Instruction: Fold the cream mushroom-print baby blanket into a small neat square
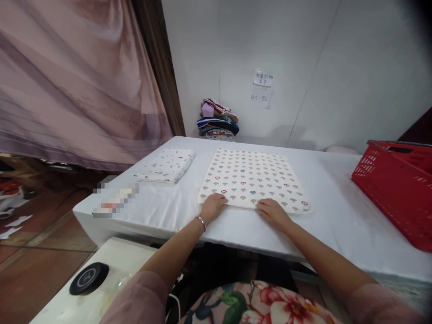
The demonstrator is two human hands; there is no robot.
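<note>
A white cloth [249, 175] printed with rows of small mushrooms, mostly grey with a few red and blue, lies flat and folded on the white-covered table [162, 211]. At its near edge, towards the left corner, my left hand [212, 208] has its fingers closed on the fabric; a bracelet circles that wrist. Further right along the same edge, my right hand [272, 212] pinches the cloth too. The thumbs are mostly hidden. To the left rests a second folded white cloth [165, 165] with a dark scattered print, apart from both hands.
A red plastic basket [394, 189] stands on the table's right side. Folded textiles [218, 121] are piled behind the far edge, against the wall. A white surface with a round black object [88, 278] is at lower left. A pink curtain [81, 81] hangs at left.
</note>
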